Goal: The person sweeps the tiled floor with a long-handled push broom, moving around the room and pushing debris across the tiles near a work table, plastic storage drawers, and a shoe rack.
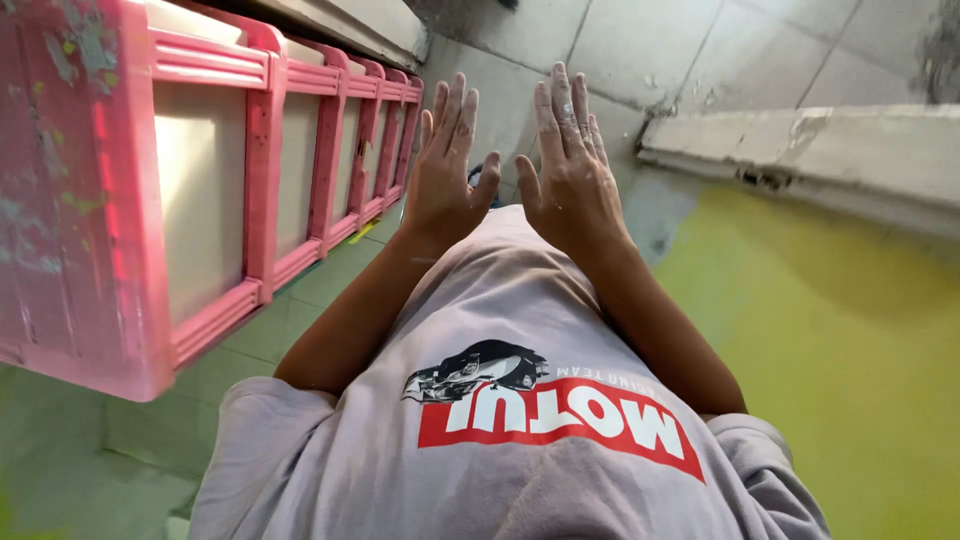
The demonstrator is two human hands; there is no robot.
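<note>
Pale dust on both open, empty palms, left hand (445,170) and right hand (572,165) raised side by side, thumbs nearly touching, above the lilac shirt (500,330); pink paint-stained ladder (250,190) near at nine o'clock, untouched.

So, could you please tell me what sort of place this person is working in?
Probably a painting or building worksite. A paint-spattered pink ladder lies at the left, the concrete floor is stained yellow-green, and a chipped concrete ledge runs at right. Both hands, left and right, are raised open, holding nothing.
</note>
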